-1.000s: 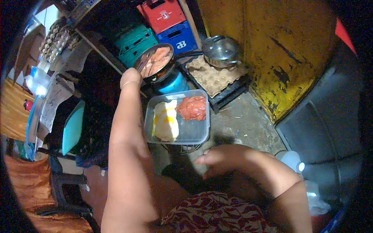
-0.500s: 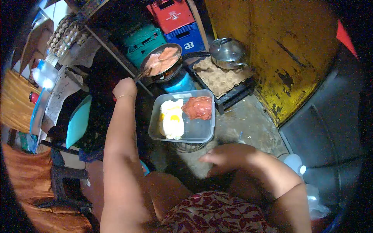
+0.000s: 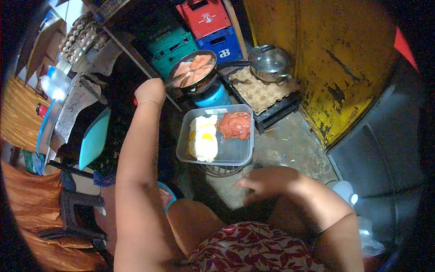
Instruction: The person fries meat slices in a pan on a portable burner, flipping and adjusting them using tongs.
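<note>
My left hand (image 3: 151, 93) is closed round a utensil with a red handle end; its metal part (image 3: 173, 81) reaches to the pan's rim. Pink meat slices (image 3: 199, 62) lie in the round pan (image 3: 192, 85), which sits on a burner over a blue gas canister (image 3: 213, 96). My right hand (image 3: 253, 185) hangs above the floor near my knee, fingers apart and holding nothing. Between my hands stands a clear plastic container (image 3: 235, 156) with fried eggs (image 3: 204, 140) on its left side and raw reddish meat (image 3: 234, 125) on its right.
A lidded pot (image 3: 269, 65) and an egg tray (image 3: 258, 90) rest on a black stove (image 3: 276, 111) at the right. Behind are red (image 3: 204, 18), blue (image 3: 222, 45) and green crates (image 3: 172, 50). A yellow panel (image 3: 326, 68) stands at the right, a blue-rimmed bowl (image 3: 170, 199) by my leg.
My left hand has shifted slightly, with the utensil now at a different angle by the pan's rim. The blue-rimmed bowl shows more beside my leg. My right hand has barely moved.
</note>
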The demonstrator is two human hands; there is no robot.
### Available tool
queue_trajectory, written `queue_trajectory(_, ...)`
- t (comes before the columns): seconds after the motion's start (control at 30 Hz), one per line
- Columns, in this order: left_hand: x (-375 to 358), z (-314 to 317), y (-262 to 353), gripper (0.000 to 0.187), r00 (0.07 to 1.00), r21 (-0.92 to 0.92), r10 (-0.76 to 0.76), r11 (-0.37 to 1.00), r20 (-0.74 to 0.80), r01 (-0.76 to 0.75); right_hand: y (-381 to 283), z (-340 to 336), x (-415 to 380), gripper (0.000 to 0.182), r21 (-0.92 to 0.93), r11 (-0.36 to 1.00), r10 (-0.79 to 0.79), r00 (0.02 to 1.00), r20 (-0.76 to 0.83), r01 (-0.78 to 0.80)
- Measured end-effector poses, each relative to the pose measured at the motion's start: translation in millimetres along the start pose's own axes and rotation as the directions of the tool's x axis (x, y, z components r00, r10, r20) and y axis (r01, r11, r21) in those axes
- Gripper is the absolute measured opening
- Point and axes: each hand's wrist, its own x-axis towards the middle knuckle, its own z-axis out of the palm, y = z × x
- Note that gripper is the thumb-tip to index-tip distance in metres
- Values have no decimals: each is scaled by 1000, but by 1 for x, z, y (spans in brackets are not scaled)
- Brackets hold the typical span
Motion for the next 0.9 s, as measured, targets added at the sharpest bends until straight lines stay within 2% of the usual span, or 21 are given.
queue_trajectory(0.13, 18, 19, 0, 27, 997, 26, -61, 998, -53, 62, 5, 2, 0, 68, 3, 1000, 0, 1000, -5, 0)
queue_trajectory(0.2, 21, 18, 7, 28, 996, 170, -89, 981, -19, 91, 4, 2, -3, 68, 26, 1000, -3, 1000, 4, 3)
queue_trajectory(0.23, 23, 20, 10, 28, 996, 170, -82, 982, -20, 84, 4, 0, -4, 69, 46, 999, -14, 1000, 16, 13)
queue_trajectory(0.3, 28, 20, 14, 27, 998, 289, 57, 956, -14, -50, -1, -8, -6, 70, 36, 999, -18, 1000, 25, 17)
queue_trajectory(0.57, 26, 2, 10, 26, 997, 265, 82, 961, -13, -75, 12, 0, -2, 72, 53, 994, -99, 995, 10, 98)
queue_trajectory(0.63, 24, 0, 4, 26, 997, 254, 74, 965, -10, -70, 17, 6, -2, 68, 55, 992, -114, 992, -46, 117)
queue_trajectory(0.7, 22, 1, -1, 26, 996, 183, 42, 983, -82, -27, 12, 2, -6, 65, 69, 992, -98, 994, -50, 101)
queue_trajectory(0.73, 23, 3, -1, 26, 996, 182, 43, 983, -83, -27, 10, 0, -7, 62, 82, 993, -80, 995, -54, 84)
queue_trajectory(0.8, 26, 11, 1, 26, 993, 211, -42, 975, -107, 64, 16, 5, -2, 61, 80, 995, -64, 997, -40, 67)
queue_trajectory(0.9, 32, 22, 2, 26, 995, 261, 17, 965, -97, 8, 20, 6, 0, 59, 104, 992, -74, 997, -37, 77)
